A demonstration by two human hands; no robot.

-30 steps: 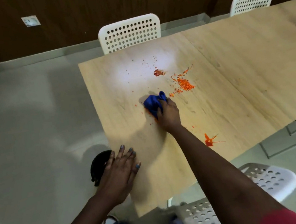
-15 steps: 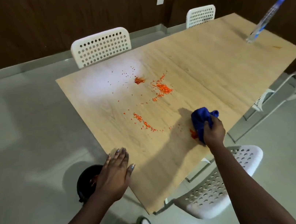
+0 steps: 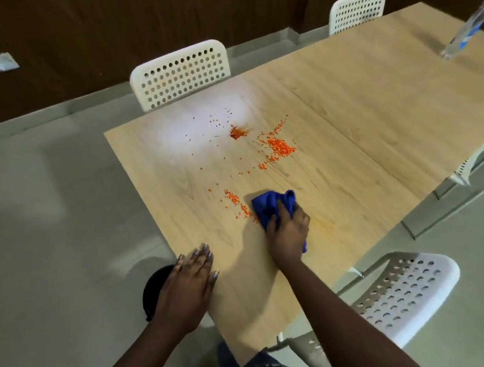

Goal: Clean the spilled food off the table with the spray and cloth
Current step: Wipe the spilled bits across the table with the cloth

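My right hand presses a crumpled blue cloth flat onto the wooden table. Just left of the cloth lies a short trail of orange food crumbs. A larger orange pile and a dark red smear sit farther back, with small specks scattered around them. A faint orange stain shows to the right of my hand. My left hand rests flat, fingers spread, on the table's near left edge. A clear spray bottle with blue on it stands at the far right of the table.
White perforated chairs stand behind the table, at the far back right and at the near right. A black round bin sits on the grey floor under my left hand. A dark wood wall runs behind.
My right hand has swept the blue cloth leftward from the table's near right edge to the crumb trail. The red blob at that edge is gone, leaving a faint stain. My left hand stayed put.
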